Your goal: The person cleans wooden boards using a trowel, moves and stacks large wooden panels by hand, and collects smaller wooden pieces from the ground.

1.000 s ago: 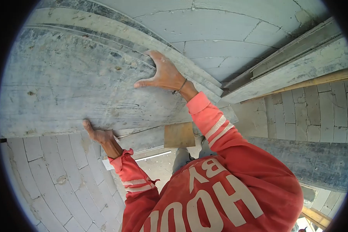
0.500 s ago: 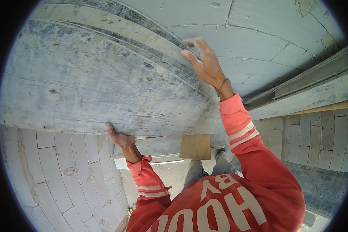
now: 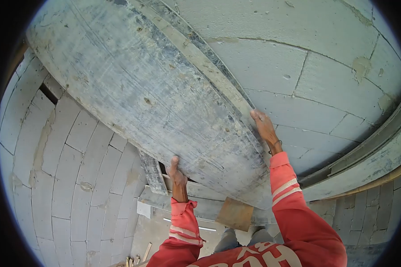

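A long, wide, worn grey board (image 3: 151, 98), scuffed and spotted with dried plaster or cement, slants from the upper left down toward my body. On its near left edge is my left hand (image 3: 178, 178), thumb up along the face and fingers hidden behind. My right hand (image 3: 264, 128) grips the opposite edge, the thumb over a pale strip (image 3: 218, 80) that runs along that side; its other fingers are out of sight. Whether the strip belongs to this board or to another beneath it, I cannot tell. The board's lower end lies close to my right forearm.
Block walls rise at the left (image 3: 67, 169) and upper right (image 3: 272, 66). More long boards (image 3: 365, 164) stand at the right. Below the held board are a small brown wooden piece (image 3: 235, 214), a short plank (image 3: 153, 173) and wood scraps (image 3: 138, 260) on the floor.
The board has swung from nearly level to a steep slant, its far end rising. My right hand has moved down and closed on the edge; my left hand has shifted right.
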`<act>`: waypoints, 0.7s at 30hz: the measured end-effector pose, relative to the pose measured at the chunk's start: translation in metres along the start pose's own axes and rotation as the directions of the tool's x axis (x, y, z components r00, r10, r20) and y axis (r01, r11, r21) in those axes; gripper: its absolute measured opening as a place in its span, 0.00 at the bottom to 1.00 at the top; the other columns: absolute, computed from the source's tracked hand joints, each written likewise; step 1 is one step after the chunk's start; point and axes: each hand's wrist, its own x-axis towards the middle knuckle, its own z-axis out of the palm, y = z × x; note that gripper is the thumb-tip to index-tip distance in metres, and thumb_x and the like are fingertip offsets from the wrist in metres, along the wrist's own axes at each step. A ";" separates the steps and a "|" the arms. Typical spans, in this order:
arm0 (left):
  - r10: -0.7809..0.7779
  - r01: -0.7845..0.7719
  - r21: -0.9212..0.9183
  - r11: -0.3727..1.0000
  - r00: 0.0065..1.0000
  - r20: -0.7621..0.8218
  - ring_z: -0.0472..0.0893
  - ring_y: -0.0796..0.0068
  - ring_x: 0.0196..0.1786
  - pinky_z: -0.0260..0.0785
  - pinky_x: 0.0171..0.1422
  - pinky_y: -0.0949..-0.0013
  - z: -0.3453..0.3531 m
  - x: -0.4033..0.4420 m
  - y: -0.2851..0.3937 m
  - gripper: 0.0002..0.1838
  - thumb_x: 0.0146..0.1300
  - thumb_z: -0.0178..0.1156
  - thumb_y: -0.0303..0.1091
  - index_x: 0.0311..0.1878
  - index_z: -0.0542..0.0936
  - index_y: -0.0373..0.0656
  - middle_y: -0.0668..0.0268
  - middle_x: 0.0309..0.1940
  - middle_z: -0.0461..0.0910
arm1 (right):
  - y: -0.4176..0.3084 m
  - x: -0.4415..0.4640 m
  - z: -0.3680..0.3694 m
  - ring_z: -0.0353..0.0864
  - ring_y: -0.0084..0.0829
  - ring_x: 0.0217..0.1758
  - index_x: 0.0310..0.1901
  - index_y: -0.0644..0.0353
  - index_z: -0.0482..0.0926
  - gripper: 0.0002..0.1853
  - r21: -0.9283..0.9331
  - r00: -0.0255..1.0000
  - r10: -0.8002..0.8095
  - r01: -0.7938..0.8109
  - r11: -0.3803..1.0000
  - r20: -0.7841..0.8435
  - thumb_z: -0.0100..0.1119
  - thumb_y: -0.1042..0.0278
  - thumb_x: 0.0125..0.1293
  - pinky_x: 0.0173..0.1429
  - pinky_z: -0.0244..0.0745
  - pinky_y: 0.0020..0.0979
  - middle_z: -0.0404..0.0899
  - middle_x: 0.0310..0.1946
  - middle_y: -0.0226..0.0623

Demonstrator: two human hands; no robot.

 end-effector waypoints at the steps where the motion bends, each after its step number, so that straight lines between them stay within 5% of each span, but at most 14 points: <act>1: -0.020 0.021 -0.034 0.999 0.999 0.032 0.76 0.58 0.60 0.68 0.66 0.55 -0.006 0.004 -0.003 0.39 0.56 0.69 0.46 0.66 0.67 0.35 0.58 0.59 0.75 | -0.002 -0.006 -0.002 0.67 0.53 0.68 0.63 0.75 0.69 0.48 -0.014 1.000 -0.008 0.008 1.000 -0.014 0.48 0.27 0.63 0.72 0.59 0.42 0.69 0.62 0.64; 7: 0.008 -0.009 -0.032 0.999 1.000 -0.016 0.74 0.60 0.59 0.67 0.65 0.58 -0.001 0.008 -0.005 0.45 0.51 0.71 0.39 0.70 0.61 0.36 0.58 0.59 0.71 | -0.010 -0.028 -0.013 0.71 0.54 0.65 0.60 0.76 0.71 0.49 -0.011 0.983 -0.182 0.182 0.983 -0.019 0.60 0.29 0.56 0.68 0.63 0.42 0.73 0.58 0.63; 9: -0.041 0.041 -0.030 0.999 0.999 -0.031 0.74 0.60 0.59 0.68 0.64 0.58 -0.003 0.008 -0.007 0.45 0.50 0.72 0.39 0.69 0.61 0.36 0.58 0.59 0.71 | -0.002 -0.033 -0.008 0.77 0.52 0.56 0.58 0.76 0.72 0.52 -0.042 0.963 -0.247 0.244 0.969 -0.103 0.61 0.25 0.52 0.61 0.69 0.42 0.78 0.51 0.60; 11: 0.061 -0.061 -0.015 0.998 0.998 -0.012 0.74 0.62 0.59 0.68 0.63 0.59 0.027 0.000 0.017 0.43 0.50 0.73 0.38 0.67 0.63 0.36 0.58 0.58 0.72 | -0.029 -0.040 -0.017 0.80 0.46 0.45 0.56 0.75 0.72 0.55 0.107 0.967 -0.255 0.256 0.961 -0.019 0.60 0.21 0.48 0.52 0.73 0.40 0.81 0.46 0.54; 14: 0.074 -0.070 0.073 0.995 0.995 -0.062 0.76 0.57 0.58 0.70 0.63 0.54 0.045 0.000 0.035 0.45 0.50 0.72 0.39 0.68 0.60 0.37 0.55 0.57 0.72 | -0.007 -0.033 0.003 0.79 0.47 0.49 0.59 0.76 0.69 0.55 0.189 0.954 -0.294 0.300 0.935 -0.056 0.61 0.23 0.50 0.57 0.71 0.40 0.79 0.47 0.54; 16: 0.145 -0.135 0.148 0.980 0.987 -0.065 0.75 0.65 0.58 0.69 0.62 0.62 0.060 0.001 0.034 0.42 0.50 0.74 0.38 0.66 0.64 0.35 0.58 0.56 0.75 | 0.005 -0.021 0.008 0.73 0.47 0.59 0.62 0.77 0.66 0.54 0.063 0.972 -0.192 0.202 0.977 -0.132 0.60 0.26 0.55 0.65 0.64 0.41 0.76 0.51 0.55; 20: 0.181 -0.153 0.289 0.945 0.981 -0.073 0.75 0.65 0.57 0.67 0.63 0.63 0.089 -0.004 0.057 0.45 0.48 0.75 0.41 0.67 0.63 0.34 0.56 0.56 0.75 | 0.015 -0.017 0.008 0.65 0.48 0.67 0.64 0.75 0.65 0.48 -0.029 0.985 -0.115 0.112 0.993 -0.131 0.55 0.32 0.62 0.72 0.56 0.41 0.70 0.60 0.56; 21: 0.193 -0.159 0.336 0.928 0.979 -0.070 0.75 0.64 0.58 0.66 0.63 0.64 0.085 -0.004 0.055 0.46 0.48 0.75 0.41 0.67 0.63 0.34 0.55 0.56 0.74 | 0.015 -0.024 0.003 0.62 0.49 0.69 0.65 0.74 0.64 0.42 -0.025 0.986 -0.079 0.077 0.997 -0.145 0.54 0.39 0.66 0.73 0.54 0.42 0.67 0.62 0.56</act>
